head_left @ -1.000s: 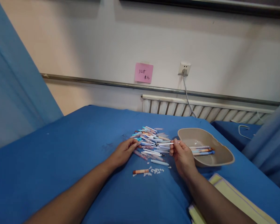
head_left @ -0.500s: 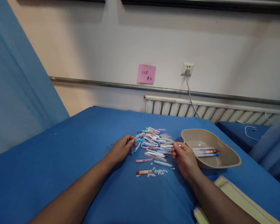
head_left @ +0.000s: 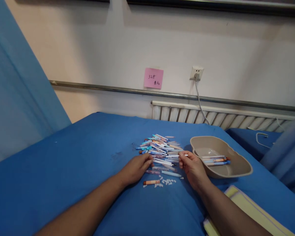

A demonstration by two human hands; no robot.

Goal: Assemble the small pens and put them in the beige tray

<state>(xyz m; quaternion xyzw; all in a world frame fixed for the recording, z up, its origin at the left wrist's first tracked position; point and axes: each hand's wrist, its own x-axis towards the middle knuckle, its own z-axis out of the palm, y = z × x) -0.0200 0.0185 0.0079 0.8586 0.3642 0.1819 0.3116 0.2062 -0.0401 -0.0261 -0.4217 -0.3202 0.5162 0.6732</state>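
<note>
My right hand pinches a thin white pen refill at its right end, over the right side of a pile of pen parts. At the pile's left edge lies my left hand, fingers curled together with the thumb. Whatever is between its fingertips is hidden. White refills and clear, orange and blue pen barrels lie between the hands. Nearer me are a light-blue pen barrel, an orange-brown barrel and several small whitish tips.
Right of the pile stands a beige basin holding several pens. A folded yellow cloth lies beneath my right forearm. Blue cloth covers the table. Behind are a radiator and a wall socket with a cord.
My left hand has moved right and nearer me, from the pile's upper left to its lower left side. My right hand keeps the refill and has shifted slightly left.
</note>
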